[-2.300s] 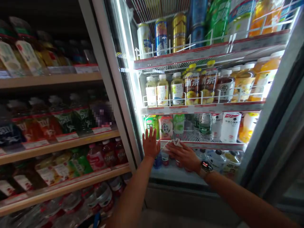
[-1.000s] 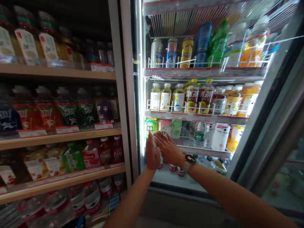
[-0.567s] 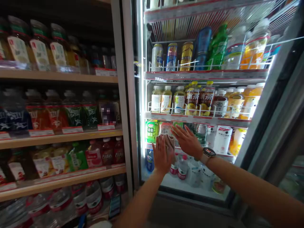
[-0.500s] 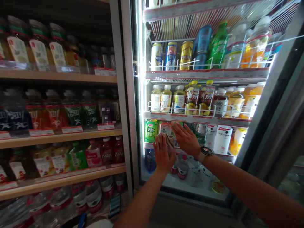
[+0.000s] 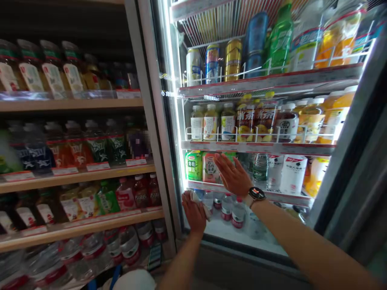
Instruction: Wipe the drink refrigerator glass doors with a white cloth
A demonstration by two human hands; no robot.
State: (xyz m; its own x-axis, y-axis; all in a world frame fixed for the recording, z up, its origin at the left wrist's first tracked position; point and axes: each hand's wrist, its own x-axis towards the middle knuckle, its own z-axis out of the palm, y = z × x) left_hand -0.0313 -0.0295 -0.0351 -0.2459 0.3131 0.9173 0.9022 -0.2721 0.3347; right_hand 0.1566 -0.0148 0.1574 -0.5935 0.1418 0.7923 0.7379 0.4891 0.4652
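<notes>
Fingers [image 5: 186, 200] of the left hand [image 5: 195, 216] lie nearly straight and close together over a crumpled off-white cloth [image 5: 196, 196], which they hold beneath them. The cloth is at the lower left of a brightly lit, glass-fronted drinks cooler [image 5: 217, 231], in front of the gap below its lowest wire shelf [image 5: 208, 185]. Higher and to the right, the right hand [image 5: 236, 179] faces the cooler with palm flat, fingers extended, thumb apart and nothing in its grasp; whether it touches the glass cannot be told. A round, black-faced wristwatch [image 5: 256, 193] encircles that wrist. Behind the right fingertips stands a pink rectangular carton [image 5: 209, 168], beside a green rectangular carton [image 5: 193, 166]. Clear plastic bottles with red labels [image 5: 238, 214] occupy the cooler floor. Two shelves above the cartons, a gold metal can [image 5: 233, 60] stands upright. To the left, pale wooden shelves [image 5: 75, 177] carry rows of coloured plastic bottles [image 5: 78, 145].
</notes>
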